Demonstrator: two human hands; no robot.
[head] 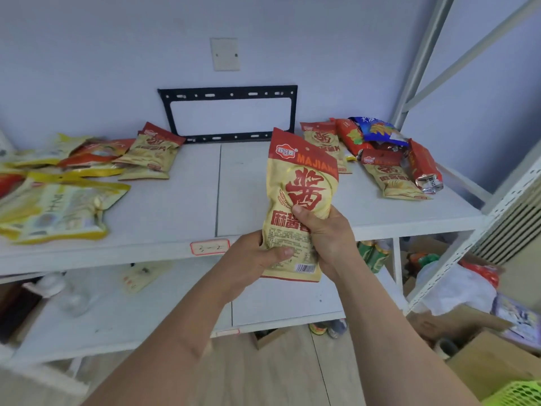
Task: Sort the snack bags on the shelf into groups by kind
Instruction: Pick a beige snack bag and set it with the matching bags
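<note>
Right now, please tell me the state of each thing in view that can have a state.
Held MAJIANG bag: upright, sealed, lifted before the shelf.
Left hand: grips the bag's lower left edge.
Right hand: grips its lower right side.
Matching bags at left: lying stacked.
Yellow bags: lying flat.
Right pile: mixed, unsorted.

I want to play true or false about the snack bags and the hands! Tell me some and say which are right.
1. Both hands, left hand and right hand, hold the tan and red sesame snack bag. True.
2. The blue crinkly chip bag lies at the white shelf's left end. False: right end.
3. The held bag lies flat. False: it is upright, above the shelf.
4. A black metal bracket hangs on the wall. True.
</note>
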